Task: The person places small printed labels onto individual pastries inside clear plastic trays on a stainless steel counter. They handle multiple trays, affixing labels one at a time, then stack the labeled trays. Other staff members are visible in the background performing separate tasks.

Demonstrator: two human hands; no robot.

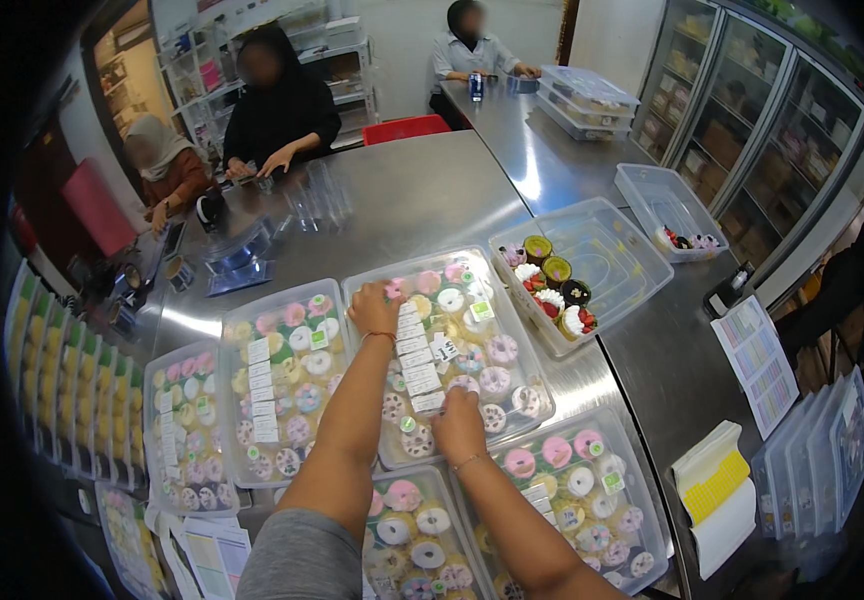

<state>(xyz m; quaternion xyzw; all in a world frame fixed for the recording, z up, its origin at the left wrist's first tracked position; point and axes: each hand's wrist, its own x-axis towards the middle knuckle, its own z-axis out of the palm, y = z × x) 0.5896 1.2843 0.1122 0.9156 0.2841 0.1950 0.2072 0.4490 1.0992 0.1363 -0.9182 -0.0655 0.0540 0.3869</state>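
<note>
Both my hands are over a lidded clear plastic box [544, 409] of small decorated doughnuts. A long strip of white printed labels [418, 360] runs down its lid. My left hand [373, 309] is at the strip's far end, fingers bent down onto the lid. At the near end, the fingertips of my right hand [460, 426] touch or nearly touch the strip. Whether either hand pinches it is too small to tell. A green-and-white sticker [481, 310] and a small sheet with handwriting [444, 348] also show on this lid.
Similar doughnut boxes flank this one on the left [282, 375], the far left [188, 427] and the near right [582, 502]. An uncovered plastic tub [612, 255] of small cakes stands behind right. Stacked boxes [71, 375] rise at left. Several people sit around the steel table [417, 195].
</note>
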